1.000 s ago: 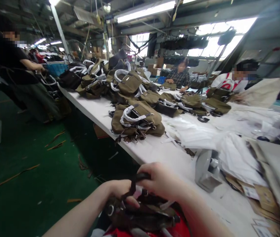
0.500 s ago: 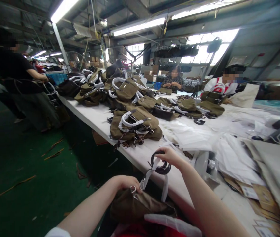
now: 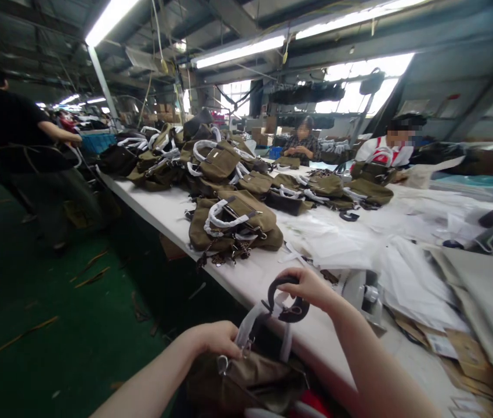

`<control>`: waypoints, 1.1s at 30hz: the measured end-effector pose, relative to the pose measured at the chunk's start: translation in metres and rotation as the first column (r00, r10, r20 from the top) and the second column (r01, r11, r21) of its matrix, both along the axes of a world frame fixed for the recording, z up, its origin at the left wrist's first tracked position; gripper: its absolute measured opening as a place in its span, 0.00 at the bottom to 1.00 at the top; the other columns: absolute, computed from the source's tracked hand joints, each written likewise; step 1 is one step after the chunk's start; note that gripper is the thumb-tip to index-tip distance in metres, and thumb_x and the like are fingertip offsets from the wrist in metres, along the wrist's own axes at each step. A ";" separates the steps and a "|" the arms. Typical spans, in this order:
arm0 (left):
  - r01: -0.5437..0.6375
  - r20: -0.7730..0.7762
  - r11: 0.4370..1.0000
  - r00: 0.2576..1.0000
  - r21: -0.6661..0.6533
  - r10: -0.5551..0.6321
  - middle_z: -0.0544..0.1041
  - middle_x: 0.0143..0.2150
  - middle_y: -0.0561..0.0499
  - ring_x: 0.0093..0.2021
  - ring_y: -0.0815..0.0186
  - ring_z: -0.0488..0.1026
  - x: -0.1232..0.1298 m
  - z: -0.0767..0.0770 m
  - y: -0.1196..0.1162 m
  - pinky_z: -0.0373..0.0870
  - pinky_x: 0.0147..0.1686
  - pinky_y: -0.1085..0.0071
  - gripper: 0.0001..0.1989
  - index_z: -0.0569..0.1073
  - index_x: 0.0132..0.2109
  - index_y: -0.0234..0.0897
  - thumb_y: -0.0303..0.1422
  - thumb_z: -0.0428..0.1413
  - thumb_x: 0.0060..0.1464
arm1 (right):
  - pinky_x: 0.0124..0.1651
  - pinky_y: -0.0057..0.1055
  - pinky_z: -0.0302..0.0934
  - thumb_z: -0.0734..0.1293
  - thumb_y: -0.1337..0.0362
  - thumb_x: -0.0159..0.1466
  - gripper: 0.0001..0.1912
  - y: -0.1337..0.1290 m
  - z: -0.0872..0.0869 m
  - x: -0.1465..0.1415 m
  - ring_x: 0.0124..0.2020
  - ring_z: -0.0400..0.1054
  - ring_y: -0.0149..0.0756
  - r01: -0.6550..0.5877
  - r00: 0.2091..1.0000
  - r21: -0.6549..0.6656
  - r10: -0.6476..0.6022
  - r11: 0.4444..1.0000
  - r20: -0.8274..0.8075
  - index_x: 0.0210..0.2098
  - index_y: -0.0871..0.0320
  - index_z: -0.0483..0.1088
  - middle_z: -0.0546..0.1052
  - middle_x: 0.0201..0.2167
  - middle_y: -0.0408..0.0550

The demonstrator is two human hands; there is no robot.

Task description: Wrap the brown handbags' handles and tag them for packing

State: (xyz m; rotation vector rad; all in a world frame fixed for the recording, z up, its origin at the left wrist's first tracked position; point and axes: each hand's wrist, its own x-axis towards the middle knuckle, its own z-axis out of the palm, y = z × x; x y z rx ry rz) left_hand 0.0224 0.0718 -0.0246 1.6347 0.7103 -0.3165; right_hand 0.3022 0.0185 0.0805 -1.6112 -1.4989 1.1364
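Note:
My right hand (image 3: pixel 301 284) is closed on a coiled dark strap (image 3: pixel 297 312) above the table's near edge. My left hand (image 3: pixel 224 338) is pinched at the top of an olive bag (image 3: pixel 246 380) low in front of me, beside its metal ring and the base of a white-wrapped handle (image 3: pixel 249 325). The handle rises from the bag towards the coil. A white strip hangs down just below the coil. On the white table (image 3: pixel 172 217), beyond my hands, lies another olive bag (image 3: pixel 246 217) with a wrapped handle and patterned trim.
Piled olive bags (image 3: pixel 216 162) cover the table's far part. White sheets (image 3: pixel 412 273), a tape dispenser (image 3: pixel 370 296) and cardboard (image 3: pixel 468 348) lie at the right. One person (image 3: pixel 15 128) stands at the left; two others (image 3: pixel 301 145) (image 3: pixel 381 151) are across the table.
The strap coil has tilted and opened up in my right hand, and the white wrapping has moved off it towards the left. My left hand has shifted slightly left. The person at the left has moved left.

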 end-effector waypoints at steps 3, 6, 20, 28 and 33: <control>-0.075 0.097 0.991 0.992 -0.113 0.086 0.72 0.26 0.54 0.28 0.69 0.66 0.001 0.012 -0.017 0.62 0.31 0.73 0.11 0.78 0.30 0.34 0.39 0.63 0.43 | 0.32 0.26 0.67 0.70 0.58 0.57 0.14 -0.002 0.021 -0.011 0.33 0.75 0.36 -0.071 0.997 0.044 0.072 0.997 -0.026 0.40 0.59 0.76 0.80 0.34 0.47; -0.252 0.176 0.935 0.937 -0.251 0.300 0.76 0.33 0.49 0.33 0.67 0.70 0.011 0.025 -0.024 0.64 0.35 0.71 0.17 0.78 0.38 0.32 0.42 0.55 0.51 | 0.33 0.26 0.66 0.69 0.60 0.57 0.13 0.012 0.035 -0.022 0.33 0.74 0.36 -0.127 0.992 0.109 0.124 0.986 0.041 0.40 0.59 0.76 0.80 0.33 0.46; -0.513 0.096 0.848 0.858 0.135 0.504 0.70 0.19 0.57 0.19 0.71 0.68 0.064 0.002 0.036 0.63 0.23 0.75 0.11 0.73 0.33 0.34 0.39 0.56 0.56 | 0.40 0.35 0.67 0.68 0.62 0.60 0.12 0.056 -0.050 0.008 0.34 0.73 0.39 0.160 0.927 0.066 -0.173 0.985 0.333 0.38 0.64 0.76 0.80 0.32 0.53; -0.357 0.079 0.916 0.934 0.185 0.348 0.74 0.21 0.53 0.21 0.66 0.71 0.071 0.009 0.058 0.63 0.23 0.73 0.18 0.71 0.32 0.35 0.47 0.59 0.46 | 0.54 0.34 0.62 0.65 0.60 0.65 0.12 -0.062 -0.056 0.011 0.48 0.70 0.38 0.392 0.756 0.362 -0.521 0.846 0.397 0.44 0.58 0.74 0.77 0.45 0.51; -0.471 0.116 0.872 0.882 0.138 0.458 0.81 0.32 0.49 0.32 0.58 0.79 0.038 -0.006 0.082 0.72 0.29 0.69 0.32 0.73 0.41 0.35 0.59 0.59 0.39 | 0.48 0.30 0.64 0.64 0.59 0.66 0.09 -0.179 -0.057 0.027 0.43 0.71 0.34 0.455 0.634 0.407 -0.609 0.792 0.477 0.42 0.54 0.73 0.77 0.39 0.46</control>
